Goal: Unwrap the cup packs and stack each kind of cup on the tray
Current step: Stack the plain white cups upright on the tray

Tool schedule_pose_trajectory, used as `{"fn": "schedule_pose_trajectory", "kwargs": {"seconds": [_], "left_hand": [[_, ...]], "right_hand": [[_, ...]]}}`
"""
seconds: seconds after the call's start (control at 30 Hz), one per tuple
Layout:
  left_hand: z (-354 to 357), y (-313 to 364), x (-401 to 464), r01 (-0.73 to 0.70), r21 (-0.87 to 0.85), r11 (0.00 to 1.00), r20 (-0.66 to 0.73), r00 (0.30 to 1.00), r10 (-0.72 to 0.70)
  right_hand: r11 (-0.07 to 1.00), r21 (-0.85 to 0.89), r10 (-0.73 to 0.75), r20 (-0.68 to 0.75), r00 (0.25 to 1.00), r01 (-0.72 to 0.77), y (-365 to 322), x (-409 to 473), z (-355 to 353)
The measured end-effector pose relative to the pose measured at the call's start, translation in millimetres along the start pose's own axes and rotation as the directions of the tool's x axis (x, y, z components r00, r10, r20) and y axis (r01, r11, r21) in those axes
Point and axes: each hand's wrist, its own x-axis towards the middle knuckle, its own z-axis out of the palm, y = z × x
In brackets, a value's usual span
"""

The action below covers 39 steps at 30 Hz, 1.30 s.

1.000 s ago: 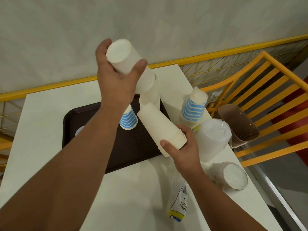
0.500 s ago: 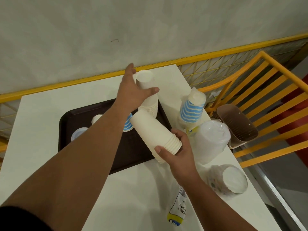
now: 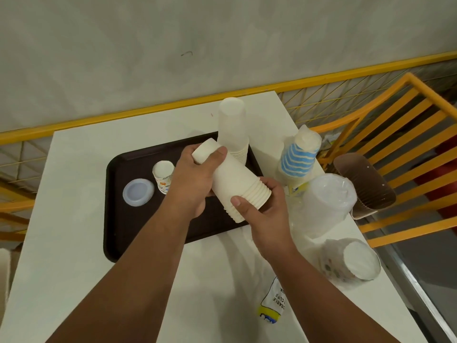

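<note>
A tilted stack of plain white paper cups [image 3: 237,180] hangs over the dark brown tray [image 3: 118,219]. My left hand [image 3: 195,174] grips its closed top end and my right hand [image 3: 262,209] holds the rim end. Behind them a taller stack of white cups [image 3: 232,125] stands upside down at the tray's far right. Also on the tray are a small printed cup [image 3: 163,177] and a pale blue lid-like stack [image 3: 138,193]. A wrapped pack of blue-striped cups [image 3: 299,157] stands to the right of the tray.
On the white table [image 3: 74,268] right of the tray lie a wrapped clear-cup pack [image 3: 326,199], a brown cup sleeve pack [image 3: 363,184] at the edge, a wrapped printed-cup pack [image 3: 351,262] and an empty wrapper [image 3: 274,303]. An orange railing [image 3: 395,115] runs along the right.
My left hand set its white cups onto the upside-down stack on the tray, let go, and came back to grip the top end of the stack my right hand holds.
</note>
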Motion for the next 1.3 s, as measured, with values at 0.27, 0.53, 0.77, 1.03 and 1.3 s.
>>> {"fn": "schedule_pose_trajectory", "kwargs": {"seconds": [0.27,0.53,0.77,1.03,1.3], "left_hand": [[-2.8,36.3,13.5,-0.406,0.212,0.889,-0.217,0.868,0.448],[28.5,70.5,63.0,-0.717,0.314,0.622,0.048,0.666,0.744],[38.9,36.3,99.6,-0.486,0.572,0.66,0.176,0.859,0.48],[-6.5,32.4,35.1,-0.223,0.487,0.845,-0.076,0.952,0.295],[-11.4,3.3,-8.9,-0.074,0.005,0.997,-0.098,0.992,0.074]], "right_hand": [[0.996,-0.083,-0.044,-0.008,0.999,0.043,10.7,-5.9,-17.4],[0.995,-0.09,0.042,-0.005,0.999,-0.042,19.0,-10.2,-19.2],[0.992,-0.079,0.1,0.017,0.995,-0.099,22.7,-13.9,-24.7],[0.953,0.231,0.191,0.039,0.981,-0.195,11.2,-5.5,-13.8],[0.953,0.206,0.197,0.138,0.971,-0.223,-3.7,-0.6,3.1]]}}
